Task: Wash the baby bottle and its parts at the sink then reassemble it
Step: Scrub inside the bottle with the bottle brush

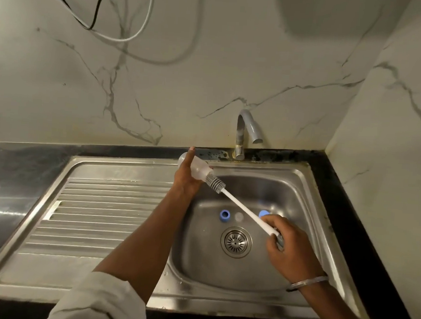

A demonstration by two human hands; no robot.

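Note:
My left hand [186,180] grips the clear baby bottle [199,168] over the back left edge of the basin, its mouth pointing right and down. A white bottle brush [238,206] has its grey bristle head just outside the bottle's mouth. My right hand [288,247] grips the brush's handle end above the basin. On the basin floor lie a blue ring collar [225,215], a clear nipple [239,216] and a blue cap [264,213], the cap partly hidden behind the brush handle and my right hand.
The steel sink [307,216] has a round drain strainer [236,242] in the middle and a ribbed drainboard [101,214] on its left. A grey tap [246,129] stands at the back, no water running. Dark countertop [354,219] borders the sink; marble wall close on the right.

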